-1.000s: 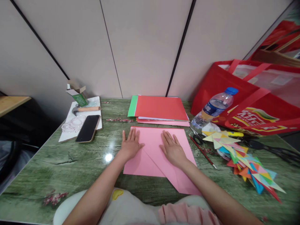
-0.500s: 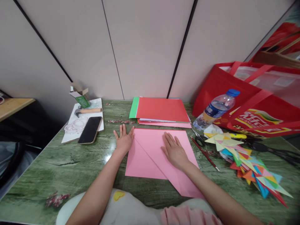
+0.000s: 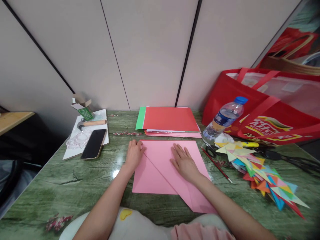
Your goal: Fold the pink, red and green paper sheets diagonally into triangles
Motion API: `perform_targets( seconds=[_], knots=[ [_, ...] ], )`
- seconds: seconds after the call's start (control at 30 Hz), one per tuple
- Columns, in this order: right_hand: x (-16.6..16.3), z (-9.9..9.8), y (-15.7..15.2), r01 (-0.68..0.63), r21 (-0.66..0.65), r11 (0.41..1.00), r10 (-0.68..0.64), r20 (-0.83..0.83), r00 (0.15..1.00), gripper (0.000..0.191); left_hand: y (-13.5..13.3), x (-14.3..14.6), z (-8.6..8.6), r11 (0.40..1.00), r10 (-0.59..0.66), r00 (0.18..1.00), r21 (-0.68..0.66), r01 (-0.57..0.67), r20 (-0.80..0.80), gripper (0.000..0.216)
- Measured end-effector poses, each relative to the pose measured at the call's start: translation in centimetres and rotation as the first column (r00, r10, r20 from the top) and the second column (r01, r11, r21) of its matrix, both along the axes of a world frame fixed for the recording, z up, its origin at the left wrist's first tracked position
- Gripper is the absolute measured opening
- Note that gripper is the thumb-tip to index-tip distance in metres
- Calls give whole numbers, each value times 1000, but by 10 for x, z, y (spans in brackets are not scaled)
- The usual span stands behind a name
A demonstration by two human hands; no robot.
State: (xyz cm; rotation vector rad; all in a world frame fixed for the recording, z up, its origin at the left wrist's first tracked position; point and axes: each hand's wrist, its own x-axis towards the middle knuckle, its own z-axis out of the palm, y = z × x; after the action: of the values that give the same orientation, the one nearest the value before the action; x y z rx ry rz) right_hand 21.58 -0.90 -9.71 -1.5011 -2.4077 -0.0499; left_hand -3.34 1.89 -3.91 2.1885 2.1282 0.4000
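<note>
A pink paper sheet (image 3: 162, 156) lies on the green table (image 3: 75, 176) in front of me, folded along a diagonal crease. My left hand (image 3: 134, 154) rests at the sheet's far left corner with its fingers curled and pinched on that corner. My right hand (image 3: 183, 161) lies flat and open on the folded flap, fingers spread, pressing it down.
A stack of red, green and pink paper (image 3: 170, 120) lies beyond the sheet. A phone (image 3: 94, 143), bead bracelets (image 3: 76, 140), a hammer (image 3: 90, 123) and a small box (image 3: 82, 105) are at left. A water bottle (image 3: 225, 117), red bag (image 3: 270, 106), scissors (image 3: 209, 149), pencil (image 3: 217, 165) and folded colourful paper pieces (image 3: 260, 170) are at right.
My left hand slid from the sheet's left part up to its far left corner and curled its fingers on it. The right hand stayed flat on the flap.
</note>
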Motion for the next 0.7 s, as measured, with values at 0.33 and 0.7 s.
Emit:
perform_targets(
  seconds=[0.33,0.7],
  knots=[
    [-13,12,-9,-54,-37,998,53,-46,998,41,7,-11,-8,1000,12,959,18,-18,282,13],
    [-31,39,-26,-217,-2,976,216,-66,974,56,20,-19,-13,974,180,696,-26,-226,695,18]
  ],
)
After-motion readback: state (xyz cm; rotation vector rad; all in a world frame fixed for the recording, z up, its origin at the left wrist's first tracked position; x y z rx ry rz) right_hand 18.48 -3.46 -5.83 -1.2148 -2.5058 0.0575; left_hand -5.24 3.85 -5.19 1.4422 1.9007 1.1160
